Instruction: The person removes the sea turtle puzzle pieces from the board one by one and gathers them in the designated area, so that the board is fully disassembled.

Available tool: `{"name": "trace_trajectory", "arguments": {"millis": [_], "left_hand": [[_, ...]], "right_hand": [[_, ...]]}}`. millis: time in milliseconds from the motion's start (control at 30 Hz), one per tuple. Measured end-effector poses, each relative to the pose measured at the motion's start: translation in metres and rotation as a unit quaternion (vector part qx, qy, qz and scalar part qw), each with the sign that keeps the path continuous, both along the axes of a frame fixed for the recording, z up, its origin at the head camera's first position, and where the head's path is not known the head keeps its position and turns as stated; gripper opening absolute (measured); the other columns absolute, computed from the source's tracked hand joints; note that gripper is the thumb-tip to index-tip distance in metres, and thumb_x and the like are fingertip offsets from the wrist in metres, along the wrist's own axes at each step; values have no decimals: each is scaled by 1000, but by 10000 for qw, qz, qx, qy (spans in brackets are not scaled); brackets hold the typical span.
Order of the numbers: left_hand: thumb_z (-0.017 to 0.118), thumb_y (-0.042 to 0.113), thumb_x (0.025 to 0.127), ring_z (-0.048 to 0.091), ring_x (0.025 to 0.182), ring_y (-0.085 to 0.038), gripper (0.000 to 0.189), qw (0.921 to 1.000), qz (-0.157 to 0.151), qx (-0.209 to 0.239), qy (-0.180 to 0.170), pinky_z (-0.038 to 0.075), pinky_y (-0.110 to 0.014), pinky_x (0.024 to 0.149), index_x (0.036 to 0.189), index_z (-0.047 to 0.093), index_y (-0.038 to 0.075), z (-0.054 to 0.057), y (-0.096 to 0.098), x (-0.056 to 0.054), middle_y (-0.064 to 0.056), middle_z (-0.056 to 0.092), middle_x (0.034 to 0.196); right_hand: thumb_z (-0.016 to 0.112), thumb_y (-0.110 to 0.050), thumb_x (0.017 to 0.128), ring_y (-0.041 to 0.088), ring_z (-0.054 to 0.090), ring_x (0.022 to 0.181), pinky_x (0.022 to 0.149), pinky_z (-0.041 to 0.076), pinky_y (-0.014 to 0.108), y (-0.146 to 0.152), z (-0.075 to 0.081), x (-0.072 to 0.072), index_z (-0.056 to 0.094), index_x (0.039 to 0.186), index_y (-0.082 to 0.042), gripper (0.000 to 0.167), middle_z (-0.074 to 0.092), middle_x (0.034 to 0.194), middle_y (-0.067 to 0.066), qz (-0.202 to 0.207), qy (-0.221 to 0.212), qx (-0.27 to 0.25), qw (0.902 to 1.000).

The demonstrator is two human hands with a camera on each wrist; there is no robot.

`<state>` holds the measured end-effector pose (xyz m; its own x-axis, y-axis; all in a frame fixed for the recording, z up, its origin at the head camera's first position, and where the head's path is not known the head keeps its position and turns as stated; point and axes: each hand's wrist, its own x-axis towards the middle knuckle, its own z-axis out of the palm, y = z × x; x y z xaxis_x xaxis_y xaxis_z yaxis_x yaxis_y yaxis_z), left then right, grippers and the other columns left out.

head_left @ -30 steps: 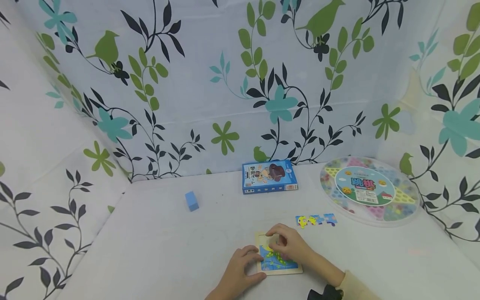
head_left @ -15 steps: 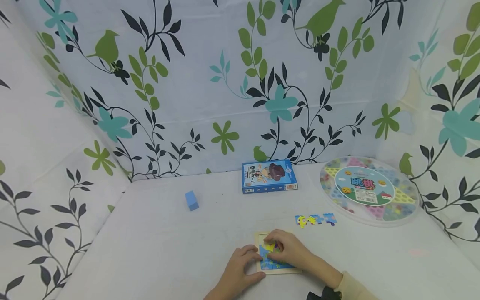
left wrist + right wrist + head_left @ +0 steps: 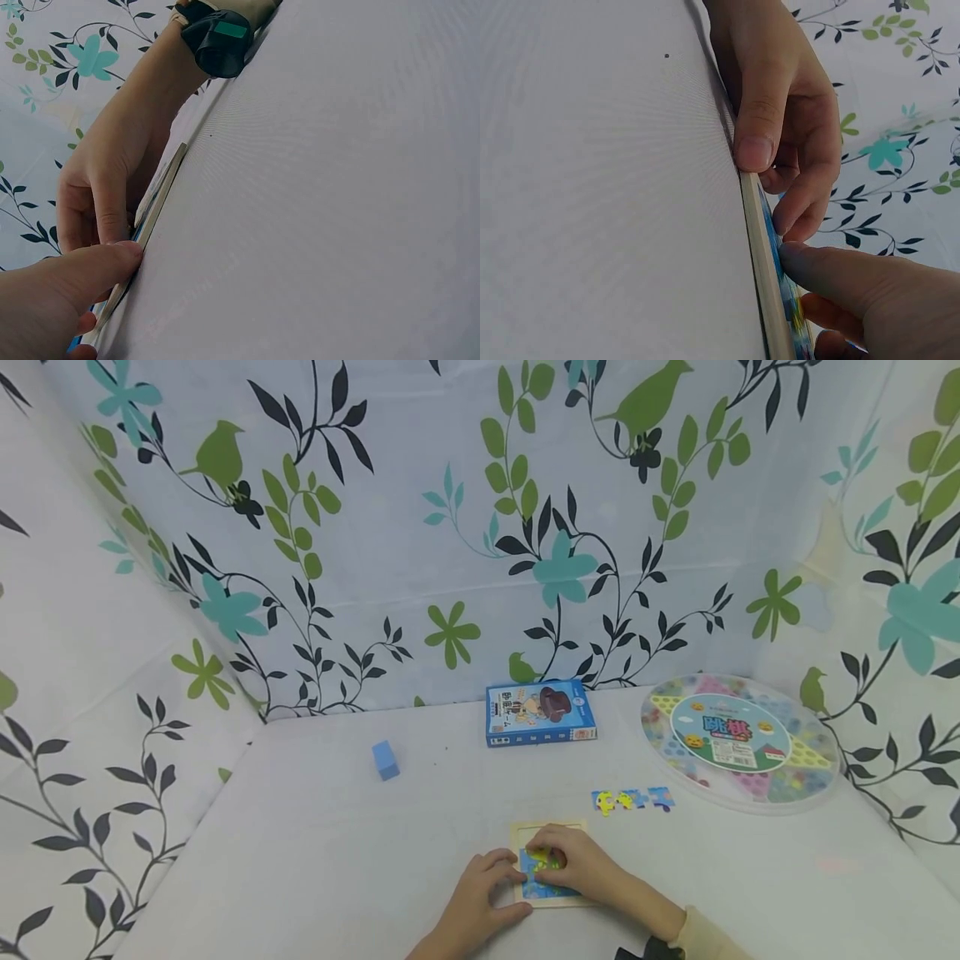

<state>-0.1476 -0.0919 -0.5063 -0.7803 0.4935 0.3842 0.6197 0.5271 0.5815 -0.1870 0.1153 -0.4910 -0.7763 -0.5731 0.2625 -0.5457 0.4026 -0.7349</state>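
At the bottom centre of the head view, the person's bare left forearm [image 3: 438,942] slants up to the right, ending in the left hand [image 3: 483,892], its fingers bent and its thumb stretched rightward below them in a C shape. Just right of it, the right hand [image 3: 573,862] lies with its back upward, fingers bent, thumb and index fingertips apart. The bare right forearm [image 3: 651,906] runs from the lower right, where a pale yellow cloth sleeve [image 3: 708,935] covers it.
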Motion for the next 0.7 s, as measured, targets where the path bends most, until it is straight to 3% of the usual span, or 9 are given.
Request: {"name": "trace_trajectory", "arguments": {"millis": [267, 467, 700], "left_hand": [[66, 38, 77, 43, 90, -10, 30, 10000, 2, 2, 22, 42, -28, 76, 96, 62, 15, 0, 1, -1, -2, 52, 114], [67, 37, 76, 43, 90, -10, 30, 10000, 42, -29, 12, 42, -28, 76, 96, 61, 16, 0, 1, -1, -1, 53, 114], [66, 38, 77, 43, 90, -10, 30, 9999, 68, -94, 39, 42, -28, 75, 96, 61, 16, 0, 1, -1, 0, 53, 113]], "right_hand": [[71, -18, 76, 4, 45, 67, 61, 41, 21, 1, 3, 2, 61, 106, -5, 35, 59, 101, -1, -93, -112, 119, 9998], [71, -14, 75, 5, 45, 64, 56, 40, 20, 0, 6, 4, 57, 110, 0, 40, 58, 95, 0, -47, -177, -82, 9998], [71, -10, 76, 6, 44, 64, 55, 40, 19, 0, 3, 5, 55, 111, -3, 39, 54, 97, 0, 41, -100, -207, 9997]]}}
